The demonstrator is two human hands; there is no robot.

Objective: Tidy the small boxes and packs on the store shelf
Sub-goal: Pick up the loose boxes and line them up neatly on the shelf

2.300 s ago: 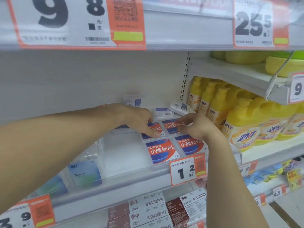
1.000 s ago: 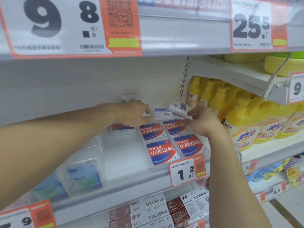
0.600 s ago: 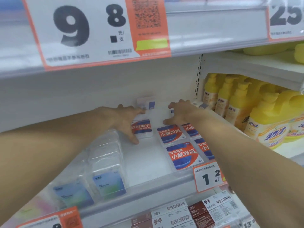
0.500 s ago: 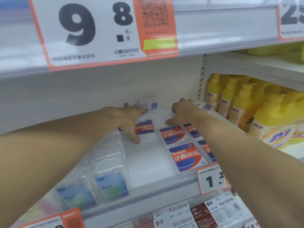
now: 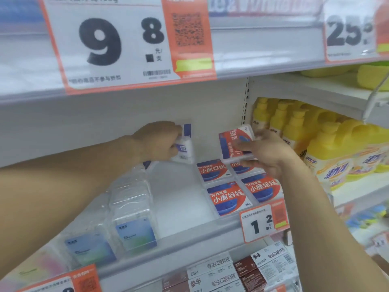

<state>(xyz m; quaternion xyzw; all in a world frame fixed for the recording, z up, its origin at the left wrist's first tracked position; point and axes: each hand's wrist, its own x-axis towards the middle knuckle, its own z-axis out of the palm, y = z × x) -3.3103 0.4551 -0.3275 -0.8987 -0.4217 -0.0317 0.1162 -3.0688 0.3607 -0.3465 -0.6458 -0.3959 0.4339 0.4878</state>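
small boxes and packs are spread over the middle store shelf (image 5: 181,199). one red-and-blue floss box (image 5: 235,144) is held clear of the shelf in the grip of the right hand (image 5: 267,152), fingers curled over its face and thumb under it, the box tilted with its print turned sideways. below it, three like boxes (image 5: 228,199) lie flat in two short rows, and a fourth is partly hidden under the raised one. at the back wall, a white pack with purple print (image 5: 184,148) is pinched in the grip of the left hand (image 5: 157,142), standing nearly on edge; how firmly it is held cannot be told, as the frame is blurred there. clear packs with blue labels (image 5: 134,230) stand at the left front, well apart from the red boxes.

the step in hand is judged to be the placing of the raised box into the rows. it would best be turned until its print matches its neighbours, then lowered flat behind the rear boxes with its edges squared to theirs. the thumb should be slid out last, so the row below is not nudged. the white pack is best kept away from the yellow bottles (image 5: 294,131) and laid with its own kind.
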